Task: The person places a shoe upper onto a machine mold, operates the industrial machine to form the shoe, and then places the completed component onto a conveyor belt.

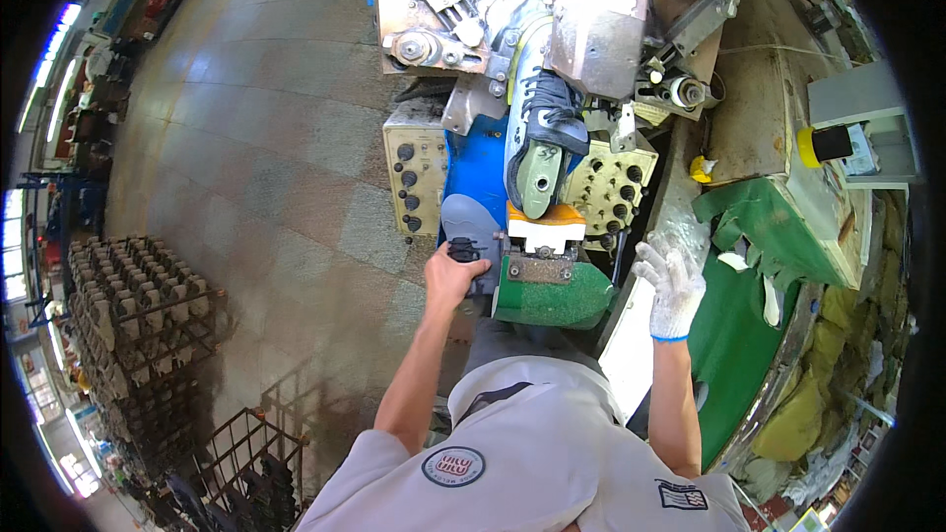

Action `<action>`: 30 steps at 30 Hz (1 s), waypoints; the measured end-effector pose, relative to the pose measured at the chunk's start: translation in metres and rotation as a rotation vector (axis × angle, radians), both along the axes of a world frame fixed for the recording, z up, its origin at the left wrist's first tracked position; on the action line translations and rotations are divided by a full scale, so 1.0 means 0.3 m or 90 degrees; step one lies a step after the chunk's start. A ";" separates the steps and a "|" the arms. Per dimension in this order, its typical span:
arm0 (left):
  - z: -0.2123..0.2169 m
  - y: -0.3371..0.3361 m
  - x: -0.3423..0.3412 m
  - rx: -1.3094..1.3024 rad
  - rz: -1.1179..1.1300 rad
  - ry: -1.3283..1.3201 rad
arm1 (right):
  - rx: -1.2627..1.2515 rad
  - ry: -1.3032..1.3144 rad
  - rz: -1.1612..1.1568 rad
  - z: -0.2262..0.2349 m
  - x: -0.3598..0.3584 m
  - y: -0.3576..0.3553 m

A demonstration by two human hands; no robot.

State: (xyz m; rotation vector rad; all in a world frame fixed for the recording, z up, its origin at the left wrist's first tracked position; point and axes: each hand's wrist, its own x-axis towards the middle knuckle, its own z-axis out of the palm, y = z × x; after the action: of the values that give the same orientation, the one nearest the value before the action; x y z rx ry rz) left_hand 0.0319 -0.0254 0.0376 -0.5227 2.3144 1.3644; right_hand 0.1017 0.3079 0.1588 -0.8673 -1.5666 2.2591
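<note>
Shoe upper — white and dark, laces showing — sits sole-up on a pale green last in the machine at the upper centre of the frame, its heel end pointing down toward an orange-and-white block. Just below that block lies a green padded rest. At centre frame the bare left hand is closed around a small black knob on the machine's left flank, beside a grey insole-shaped piece on a blue panel. Right of centre, the right hand (in a white knit glove) hangs with its fingers spread and loose, holding nothing, near the edge of a green-covered bench. Racks of shoe lasts stand at the lower left.
</note>
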 end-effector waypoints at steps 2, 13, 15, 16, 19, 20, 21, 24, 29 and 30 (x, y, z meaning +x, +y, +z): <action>0.234 -0.077 -0.002 -0.067 -0.068 0.049 | -0.016 0.025 0.075 0.079 -0.025 -0.066; 0.950 0.400 0.002 0.204 -0.295 0.193 | -0.097 0.164 0.139 0.216 -0.127 -0.019; 0.864 0.435 -0.047 0.002 -0.158 0.436 | -0.099 0.132 0.059 0.176 -0.002 0.220; 0.854 0.468 -0.068 0.022 -0.093 0.504 | -0.085 0.075 0.010 0.095 0.081 0.355; 0.695 0.424 -0.165 -0.018 0.010 0.505 | -0.070 -0.118 -0.102 -0.142 0.391 0.736; 0.622 0.390 -0.206 0.016 0.012 0.445 | -0.059 -0.185 -0.131 -0.175 0.486 0.829; 0.543 0.370 -0.252 0.049 0.020 0.383 | -0.118 -0.253 -0.118 -0.303 0.619 0.962; 0.442 0.450 -0.311 -0.089 -0.061 0.381 | 0.291 -0.668 0.032 -0.525 0.888 1.246; 0.421 0.382 -0.358 -0.060 -0.029 0.385 | 0.389 -0.670 -0.157 -0.838 0.663 1.505; 0.434 0.410 -0.373 -0.105 -0.048 0.368 | 0.309 -0.595 -0.203 -0.923 0.602 1.568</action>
State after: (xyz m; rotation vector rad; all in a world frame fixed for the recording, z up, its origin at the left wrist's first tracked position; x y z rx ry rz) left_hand -0.0799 0.0977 0.1677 -0.0806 2.8856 1.4359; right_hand 0.2823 0.7783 -0.1182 -1.9740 -1.9729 1.1718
